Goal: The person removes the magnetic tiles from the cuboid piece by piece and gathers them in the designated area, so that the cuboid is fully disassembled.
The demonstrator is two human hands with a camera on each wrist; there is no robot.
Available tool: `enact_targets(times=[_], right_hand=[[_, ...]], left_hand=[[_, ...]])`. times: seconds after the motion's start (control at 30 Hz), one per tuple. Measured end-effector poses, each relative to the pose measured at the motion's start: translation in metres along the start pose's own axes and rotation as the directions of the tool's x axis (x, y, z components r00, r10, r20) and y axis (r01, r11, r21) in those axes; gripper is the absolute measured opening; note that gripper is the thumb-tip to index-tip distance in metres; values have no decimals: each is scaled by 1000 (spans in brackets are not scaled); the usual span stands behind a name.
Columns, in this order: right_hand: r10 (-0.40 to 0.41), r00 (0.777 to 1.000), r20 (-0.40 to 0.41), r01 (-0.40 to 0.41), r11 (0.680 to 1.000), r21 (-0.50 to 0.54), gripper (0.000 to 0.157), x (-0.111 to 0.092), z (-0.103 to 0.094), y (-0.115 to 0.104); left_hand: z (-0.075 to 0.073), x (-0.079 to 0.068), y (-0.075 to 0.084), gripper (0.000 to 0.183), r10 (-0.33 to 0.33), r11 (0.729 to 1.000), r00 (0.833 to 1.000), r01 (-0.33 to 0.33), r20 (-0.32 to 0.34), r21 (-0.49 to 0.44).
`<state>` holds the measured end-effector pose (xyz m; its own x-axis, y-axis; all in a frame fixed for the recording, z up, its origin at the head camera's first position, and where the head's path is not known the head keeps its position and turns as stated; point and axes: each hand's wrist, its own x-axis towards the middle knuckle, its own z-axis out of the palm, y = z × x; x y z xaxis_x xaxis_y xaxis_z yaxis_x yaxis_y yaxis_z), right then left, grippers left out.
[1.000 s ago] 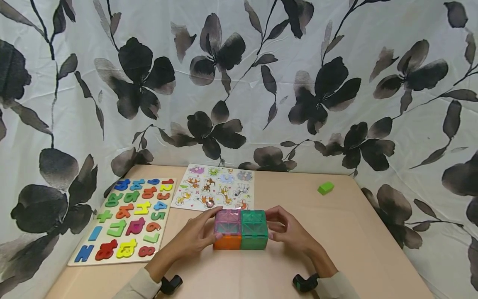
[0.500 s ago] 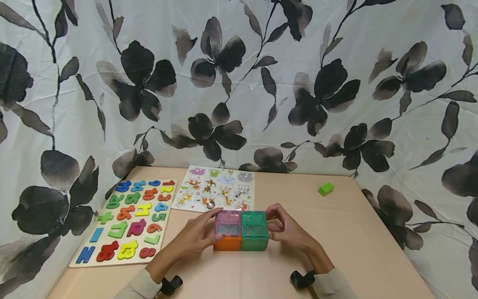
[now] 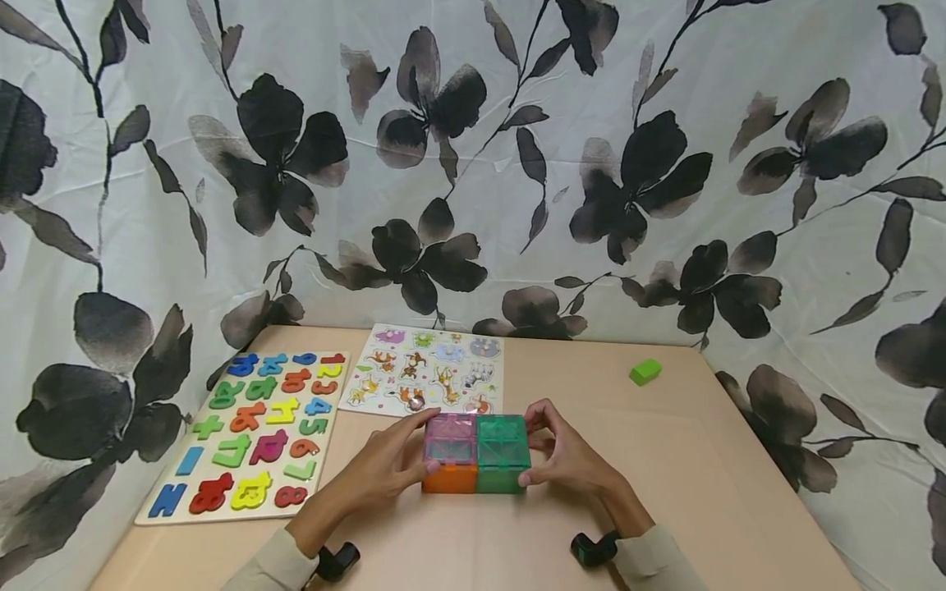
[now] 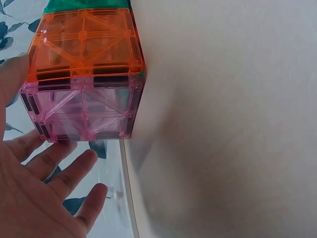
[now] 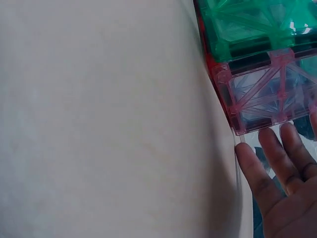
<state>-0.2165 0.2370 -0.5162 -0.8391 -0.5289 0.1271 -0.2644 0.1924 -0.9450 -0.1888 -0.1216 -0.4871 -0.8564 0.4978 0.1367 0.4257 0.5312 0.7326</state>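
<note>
A box of see-through magnetic tiles (image 3: 504, 453) sits in front of the person, made of two cubes side by side. Its left half has a pink top and an orange front (image 4: 84, 42); green covers the top and front of the right half. My left hand (image 3: 388, 464) grips the left end, thumb at the front edge and index finger at the back. At the other end my right hand (image 3: 572, 460) holds the box between thumb and fingers. Pinkish end tiles (image 5: 275, 91) face the fingers in the wrist views.
An alphabet and number puzzle board (image 3: 251, 435) lies at the left. Behind the box is an animal picture puzzle board (image 3: 432, 369) with a knob. A small green block (image 3: 645, 372) rests at the back right of the table (image 3: 709, 492). Floral cloth (image 3: 532, 205) hangs behind.
My right thumb has come in to the box's front right corner, with the right wrist shifting slightly left. The left hand and the box stay in place.
</note>
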Motion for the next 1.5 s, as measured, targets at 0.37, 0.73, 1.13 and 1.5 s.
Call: enact_targets(times=[0.37, 0.73, 1.13, 1.5], right_hand=[[-8, 1000, 28, 7, 1000, 22, 80, 2, -2, 0], [-13, 1000, 10, 14, 998, -59, 79, 5, -5, 3], [-53, 997, -54, 52, 998, -30, 72, 2, -1, 6], [-111, 991, -76, 105, 991, -78, 68, -1, -4, 4]], left_hand=[[1, 0, -1, 79, -7, 1000, 1000, 7, 0, 0], [1, 0, -1, 78, -19, 1000, 1000, 19, -3, 0], [0, 2, 0, 78, -12, 1000, 1000, 11, -7, -3], [-1, 2, -1, 80, -13, 1000, 1000, 13, -13, 6]])
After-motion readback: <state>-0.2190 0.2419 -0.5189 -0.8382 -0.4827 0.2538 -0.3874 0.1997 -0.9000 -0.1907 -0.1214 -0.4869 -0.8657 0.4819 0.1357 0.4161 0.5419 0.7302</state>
